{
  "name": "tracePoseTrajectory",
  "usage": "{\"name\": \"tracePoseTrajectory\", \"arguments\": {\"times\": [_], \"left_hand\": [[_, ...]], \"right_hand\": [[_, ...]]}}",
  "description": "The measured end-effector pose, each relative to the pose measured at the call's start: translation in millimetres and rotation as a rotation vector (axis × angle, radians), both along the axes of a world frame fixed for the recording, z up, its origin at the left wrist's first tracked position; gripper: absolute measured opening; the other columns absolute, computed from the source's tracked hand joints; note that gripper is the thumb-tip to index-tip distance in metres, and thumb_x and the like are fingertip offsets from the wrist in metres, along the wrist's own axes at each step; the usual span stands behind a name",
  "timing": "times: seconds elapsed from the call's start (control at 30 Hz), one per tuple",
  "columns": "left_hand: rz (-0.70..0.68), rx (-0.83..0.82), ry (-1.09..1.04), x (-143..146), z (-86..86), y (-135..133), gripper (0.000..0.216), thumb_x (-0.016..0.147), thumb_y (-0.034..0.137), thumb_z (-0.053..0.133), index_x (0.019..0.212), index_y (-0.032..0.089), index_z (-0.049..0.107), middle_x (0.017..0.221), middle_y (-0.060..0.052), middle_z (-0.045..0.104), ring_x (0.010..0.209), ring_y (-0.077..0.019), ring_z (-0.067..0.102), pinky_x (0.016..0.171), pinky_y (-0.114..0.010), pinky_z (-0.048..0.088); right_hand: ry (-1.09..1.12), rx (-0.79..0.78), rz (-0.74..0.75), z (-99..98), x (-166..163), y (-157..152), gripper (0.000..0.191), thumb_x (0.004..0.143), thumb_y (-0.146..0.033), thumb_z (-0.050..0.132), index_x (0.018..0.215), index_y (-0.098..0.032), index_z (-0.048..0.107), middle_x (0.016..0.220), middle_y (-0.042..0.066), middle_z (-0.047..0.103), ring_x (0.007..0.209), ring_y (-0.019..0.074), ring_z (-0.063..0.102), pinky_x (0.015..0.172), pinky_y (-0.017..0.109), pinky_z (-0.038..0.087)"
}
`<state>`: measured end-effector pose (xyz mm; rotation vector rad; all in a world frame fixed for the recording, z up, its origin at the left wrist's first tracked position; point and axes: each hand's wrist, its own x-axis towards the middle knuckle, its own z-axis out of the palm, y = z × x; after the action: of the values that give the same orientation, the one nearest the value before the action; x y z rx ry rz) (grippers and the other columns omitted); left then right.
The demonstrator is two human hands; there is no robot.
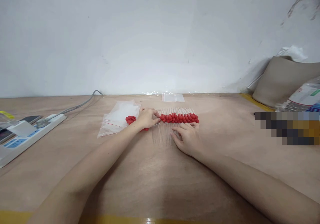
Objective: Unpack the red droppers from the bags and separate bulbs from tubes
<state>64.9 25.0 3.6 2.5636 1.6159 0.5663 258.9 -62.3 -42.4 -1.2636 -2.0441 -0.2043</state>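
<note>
Two bare hands work at the middle of a wood-toned tabletop (140, 190), where a dense row of small red bulbs (178, 118) runs left to right, with pale, slender tips above it and thin clear tubes (162, 137) fanned below. The left hand (147, 117) reaches the row's left end, fingertips drawn together; whether they pinch a bulb cannot be told. The right hand (187, 138) is loosely curved over the tubes below the row, thumb and forefinger apart, not clenched. Beside the left hand, loose red pieces (130, 119) lie on translucent zip bags (121, 112). Another bag (173, 98) lies near the wall; a white power strip (57, 120) sits far left.
</note>
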Motion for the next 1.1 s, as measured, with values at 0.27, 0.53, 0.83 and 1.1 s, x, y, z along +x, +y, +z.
{"name": "tracePoseTrajectory", "arguments": {"times": [0.27, 0.53, 0.83, 1.1], "left_hand": [[-0.033, 0.021, -0.080, -6.4, -11.1, 1.1, 0.023, 0.065, 0.023, 0.054, 0.088, 0.018, 0.057, 0.094, -0.004, 0.061, 0.088, -0.0188, 0.055, 0.078, -0.029, 0.042], [-0.021, -0.111, -0.088, -4.7, -16.3, 13.1, 0.025, 0.062, 0.024, 0.059, 0.086, 0.017, 0.056, 0.072, -0.001, 0.064, 0.066, -0.0155, 0.060, 0.061, -0.025, 0.046], [0.065, -0.018, -0.177, -15.8, -3.0, -8.5, 0.014, 0.069, 0.016, 0.050, 0.080, 0.016, 0.058, 0.072, -0.002, 0.064, 0.064, -0.0139, 0.060, 0.059, -0.024, 0.046], [-0.391, 0.405, -0.271, -42.8, -22.0, -72.2, 0.019, 0.073, 0.010, 0.049, 0.086, 0.018, 0.060, 0.090, -0.005, 0.062, 0.083, -0.0133, 0.059, 0.074, -0.025, 0.049]], "right_hand": [[0.002, -0.009, 0.009, -0.8, -0.7, 0.9, 0.017, 0.079, -0.028, 0.051, 0.089, -0.022, 0.064, 0.079, 0.002, 0.065, 0.074, 0.0140, 0.053, 0.079, 0.035, 0.021], [0.002, -0.007, 0.018, -2.7, -0.7, 1.2, 0.016, 0.079, -0.027, 0.051, 0.087, -0.021, 0.064, 0.077, 0.002, 0.064, 0.075, 0.0143, 0.052, 0.079, 0.035, 0.020], [0.021, 0.040, 0.028, -3.4, -0.9, 1.5, 0.016, 0.079, -0.027, 0.051, 0.087, -0.021, 0.063, 0.077, 0.002, 0.062, 0.073, 0.0136, 0.051, 0.079, 0.034, 0.022], [0.001, 0.193, 0.099, 1.9, -2.2, 3.3, 0.042, 0.081, -0.038, 0.051, 0.120, -0.021, 0.050, 0.115, 0.009, 0.054, 0.103, 0.0211, 0.046, 0.087, 0.037, 0.026]]}}
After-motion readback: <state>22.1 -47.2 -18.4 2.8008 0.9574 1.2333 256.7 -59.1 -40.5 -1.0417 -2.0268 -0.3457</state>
